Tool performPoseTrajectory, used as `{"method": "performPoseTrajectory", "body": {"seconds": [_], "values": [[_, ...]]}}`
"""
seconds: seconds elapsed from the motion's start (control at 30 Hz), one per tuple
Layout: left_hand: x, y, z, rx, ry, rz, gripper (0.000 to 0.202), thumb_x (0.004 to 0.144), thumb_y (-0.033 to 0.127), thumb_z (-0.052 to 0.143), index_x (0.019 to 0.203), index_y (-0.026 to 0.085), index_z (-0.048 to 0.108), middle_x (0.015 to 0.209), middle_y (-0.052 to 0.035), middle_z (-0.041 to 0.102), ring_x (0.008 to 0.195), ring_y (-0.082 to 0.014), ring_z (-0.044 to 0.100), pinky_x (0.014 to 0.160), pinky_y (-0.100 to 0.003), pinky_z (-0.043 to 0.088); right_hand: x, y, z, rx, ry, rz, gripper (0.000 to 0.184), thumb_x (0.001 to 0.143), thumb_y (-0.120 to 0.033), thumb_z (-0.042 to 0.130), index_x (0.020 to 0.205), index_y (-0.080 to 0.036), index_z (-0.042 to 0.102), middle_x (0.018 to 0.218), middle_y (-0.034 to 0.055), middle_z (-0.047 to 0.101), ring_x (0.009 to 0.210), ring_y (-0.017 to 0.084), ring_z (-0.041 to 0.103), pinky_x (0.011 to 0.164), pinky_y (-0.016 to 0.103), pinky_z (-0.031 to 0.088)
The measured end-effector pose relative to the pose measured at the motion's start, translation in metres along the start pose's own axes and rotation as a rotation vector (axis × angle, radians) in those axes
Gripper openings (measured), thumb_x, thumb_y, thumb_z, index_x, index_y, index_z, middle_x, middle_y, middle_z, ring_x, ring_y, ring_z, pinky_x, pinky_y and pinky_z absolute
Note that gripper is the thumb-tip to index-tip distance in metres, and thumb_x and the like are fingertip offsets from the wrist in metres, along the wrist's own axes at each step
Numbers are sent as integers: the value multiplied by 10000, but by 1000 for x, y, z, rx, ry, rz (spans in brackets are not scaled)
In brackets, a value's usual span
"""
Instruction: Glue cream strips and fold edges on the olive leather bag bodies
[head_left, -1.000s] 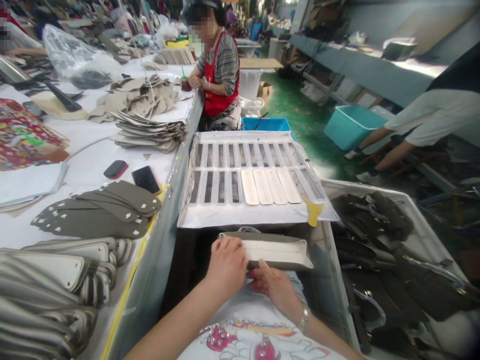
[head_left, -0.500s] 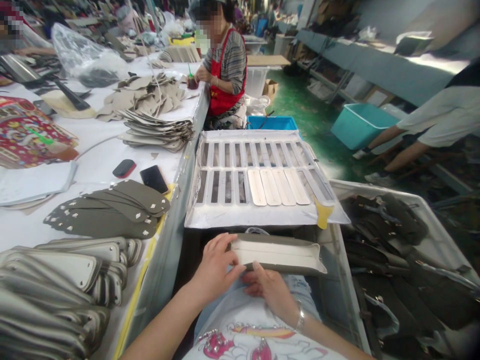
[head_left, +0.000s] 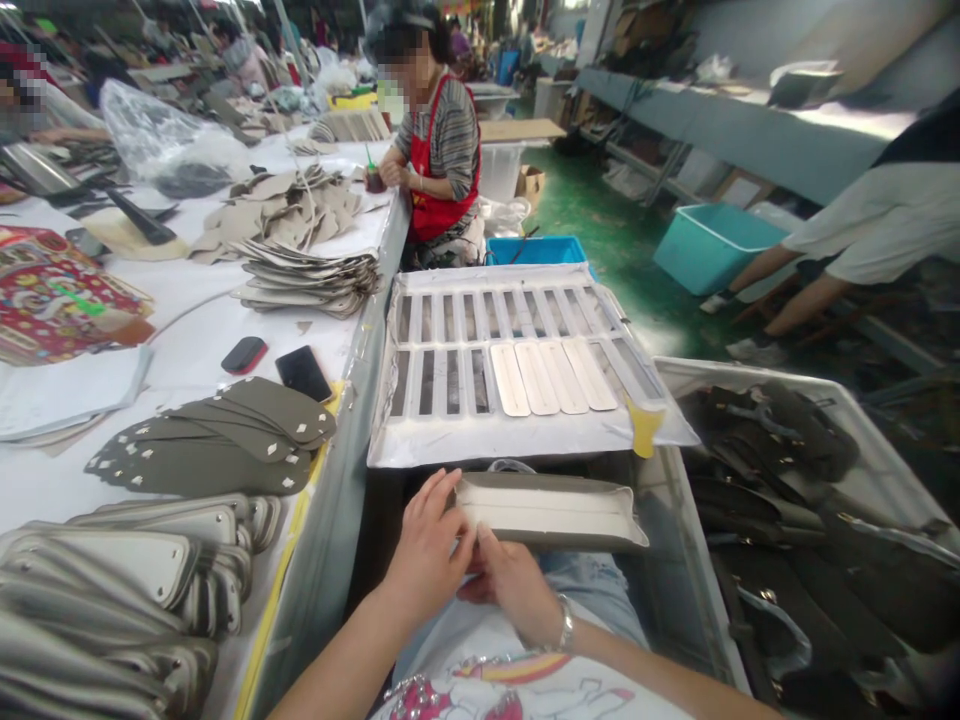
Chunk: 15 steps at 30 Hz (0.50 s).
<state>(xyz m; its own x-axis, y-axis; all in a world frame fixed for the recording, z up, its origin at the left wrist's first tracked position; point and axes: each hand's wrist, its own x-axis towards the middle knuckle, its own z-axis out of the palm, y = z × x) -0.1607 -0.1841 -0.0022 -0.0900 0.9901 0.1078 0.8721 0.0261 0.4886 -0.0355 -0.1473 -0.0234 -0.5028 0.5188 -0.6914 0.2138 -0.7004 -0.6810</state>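
Observation:
A dark olive bag (head_left: 555,538) lies across my lap, its long side toward me and a cream-white strip (head_left: 551,508) along its upturned face. My left hand (head_left: 435,530) grips the left end of the bag, fingers over the far edge and thumb on the near side. Close beside it, my right hand (head_left: 510,575) pinches the near left corner with thumb and curled fingers. Beyond the bag, a white slotted rack (head_left: 465,440) carries several cream strips (head_left: 551,375) with rounded ends, side by side in its near row.
On the left table sit stacked grey pieces (head_left: 112,590), flat olive pieces (head_left: 217,435) and a phone (head_left: 302,373). A large bin (head_left: 750,370) of dark bags stands to my right. A co-worker in a red apron (head_left: 442,180) sits ahead, near a blue crate (head_left: 534,250).
My right hand has slid left along the near edge, up against my left hand. The bag stays in nearly the same place, and the view has shifted slightly.

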Motion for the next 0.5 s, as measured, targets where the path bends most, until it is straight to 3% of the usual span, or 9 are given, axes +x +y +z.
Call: {"method": "performPoseTrajectory", "body": {"seconds": [0.2, 0.33, 0.5], "values": [[-8, 11, 16, -100, 79, -26, 126, 877, 178, 366, 838, 185, 485, 1422, -103, 237, 1304, -243, 250, 1045, -464, 291, 1, -5, 3, 109, 52, 13, 599, 702, -708, 427, 626, -136, 587, 603, 93, 655, 436, 164, 583, 476, 273, 464], [-8, 18, 36, -203, 174, -96, 48, 860, 238, 404, 898, 213, 422, 1386, -123, 278, 1263, -260, 330, 975, -485, 380, -13, -6, -28, 160, 64, 34, 602, 714, -688, 452, 553, -126, 594, 583, 86, 647, 389, 121, 547, 438, 228, 414], [-8, 5, 50, -270, 174, -184, 331, 821, 339, 459, 1125, 224, 394, 1328, -106, 378, 1200, -253, 429, 891, -416, 476, -30, 4, -73, 340, 201, 27, 567, 733, -646, 478, 548, -123, 597, 603, 52, 637, 386, 73, 510, 448, 203, 399]]}}
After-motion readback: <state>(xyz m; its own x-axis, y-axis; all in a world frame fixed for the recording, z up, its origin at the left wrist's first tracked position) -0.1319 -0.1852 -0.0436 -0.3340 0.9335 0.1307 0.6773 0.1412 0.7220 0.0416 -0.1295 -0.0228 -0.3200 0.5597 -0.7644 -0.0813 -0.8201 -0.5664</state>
